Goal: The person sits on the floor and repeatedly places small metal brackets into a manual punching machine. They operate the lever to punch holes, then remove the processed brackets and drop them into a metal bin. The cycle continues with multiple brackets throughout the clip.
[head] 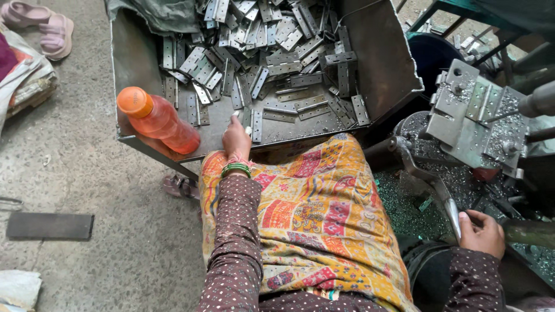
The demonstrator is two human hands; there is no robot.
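Patterned cloth (324, 225) over the lap, nearest the camera, yellow and red patchwork

Left hand (236, 137) at 11 o'clock from the lap, green bangles (236, 169) at the wrist, dotted brown sleeve behind. Fingers curled together onto a metal hinge plate (256, 125) at the near edge of the metal tray (381, 63); whether it is fully gripped I cannot tell. Tray heaped with grey hinge plates (272, 46), most toward 12 o'clock. Orange bottle (157, 120) lies tilted on the tray's near left corner, at 9 o'clock from the hand, close but apart.

Right hand (481, 232) at 4 o'clock, closed around a metal lever handle (452, 216). Press machine (477, 115) at 2 o'clock, metal shavings around it.

Pink sandals (43, 26) on the concrete floor (87, 173), far at 10 o'clock
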